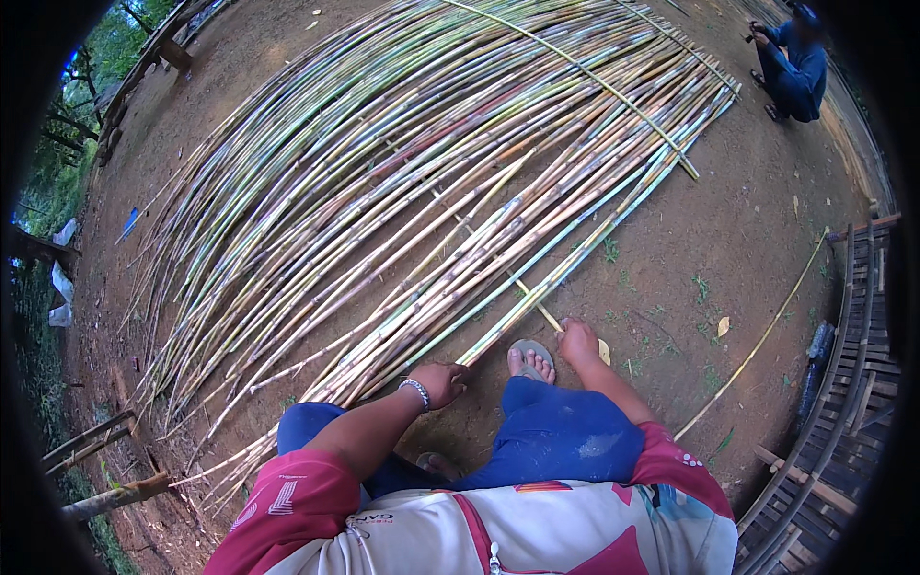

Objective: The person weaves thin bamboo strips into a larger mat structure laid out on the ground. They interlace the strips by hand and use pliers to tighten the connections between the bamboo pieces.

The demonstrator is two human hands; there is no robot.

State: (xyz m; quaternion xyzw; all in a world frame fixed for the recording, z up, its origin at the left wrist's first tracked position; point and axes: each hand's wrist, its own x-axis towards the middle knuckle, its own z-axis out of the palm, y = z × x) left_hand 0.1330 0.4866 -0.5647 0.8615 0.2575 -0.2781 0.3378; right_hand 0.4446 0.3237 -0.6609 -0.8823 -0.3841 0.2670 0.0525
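Note:
A wide spread of long, thin bamboo poles lies on the ground in front of me, green to pale brown. My left hand, with a metal bracelet at the wrist, is down at the near edge of the poles. Its thumb and fingers are slightly apart, beside a pale yellow bamboo pole. To its right, my right hand is closed round the near end of a thin bamboo stick. This stick runs crosswise beneath the poles; much of it is hidden.
Another bamboo pole crosses over the top of the spread. A single pole lies on the soil at right, near a slatted bamboo platform and a plastic bottle. A person in blue crouches at the far right.

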